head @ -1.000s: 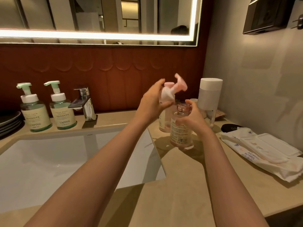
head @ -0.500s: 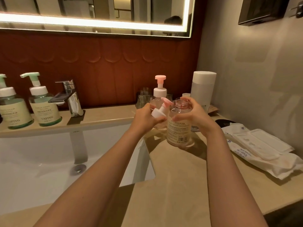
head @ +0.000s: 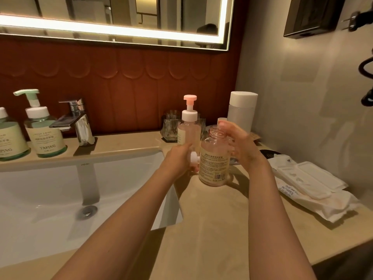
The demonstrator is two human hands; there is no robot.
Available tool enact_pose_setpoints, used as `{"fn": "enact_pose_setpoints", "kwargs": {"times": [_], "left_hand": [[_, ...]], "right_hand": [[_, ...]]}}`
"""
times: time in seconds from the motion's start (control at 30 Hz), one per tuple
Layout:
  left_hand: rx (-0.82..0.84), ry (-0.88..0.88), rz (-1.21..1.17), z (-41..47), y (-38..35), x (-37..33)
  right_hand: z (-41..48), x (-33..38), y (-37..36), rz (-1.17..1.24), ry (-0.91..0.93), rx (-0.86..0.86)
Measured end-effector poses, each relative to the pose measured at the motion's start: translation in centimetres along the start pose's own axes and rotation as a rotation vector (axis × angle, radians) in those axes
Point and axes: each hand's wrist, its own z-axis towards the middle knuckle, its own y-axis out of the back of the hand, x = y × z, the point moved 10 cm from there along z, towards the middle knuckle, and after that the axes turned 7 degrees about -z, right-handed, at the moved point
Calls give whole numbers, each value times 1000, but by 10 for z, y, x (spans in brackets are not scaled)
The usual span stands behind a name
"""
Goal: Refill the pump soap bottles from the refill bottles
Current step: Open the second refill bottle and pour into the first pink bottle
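A clear pink soap bottle point(head: 214, 158) with its neck uncapped stands on the beige counter point(head: 212, 229). My right hand point(head: 240, 146) grips it near the shoulder and neck. My left hand point(head: 181, 158) holds the removed white and pink pump head point(head: 194, 158) low beside the bottle, close to the counter. Behind them a second pink pump bottle point(head: 188, 126) stands with its pump on. Two green pump bottles, one point(head: 43, 128) near the tap and one point(head: 8, 138) at the left edge, stand behind the sink.
The white sink point(head: 80, 199) and chrome tap point(head: 78, 122) fill the left. A tall white-capped bottle point(head: 241, 112) and glass tumblers point(head: 171, 126) stand at the back. A wet-wipes pack point(head: 310, 186) lies at right. A lit mirror point(head: 121, 17) hangs above.
My left hand has brought the pump head down from above the bottle to counter level beside it. My right hand has kept its grip on the bottle.
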Motion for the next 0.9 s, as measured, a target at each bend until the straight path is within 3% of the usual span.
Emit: {"fn": "enact_pose_setpoints", "kwargs": {"times": [0.13, 0.23, 0.4, 0.57, 0.73, 0.9], "left_hand": [[60, -40, -9, -2, 3, -4], [37, -97, -49, 1, 20, -19], [-153, -79, -497, 9, 58, -47], [-50, -124, -765, 15, 42, -78], [138, -102, -646, 3, 6, -76], [78, -72, -540, 1, 7, -59]], "right_hand": [[-8, -15, 69, 274, 23, -601], [-14, -21, 94, 73, 22, -832], [13, -20, 88, -230, -29, -738], [38, -23, 73, -358, -108, -581], [31, -26, 72, -347, -114, -601], [21, -27, 73, -296, -109, -559]]}}
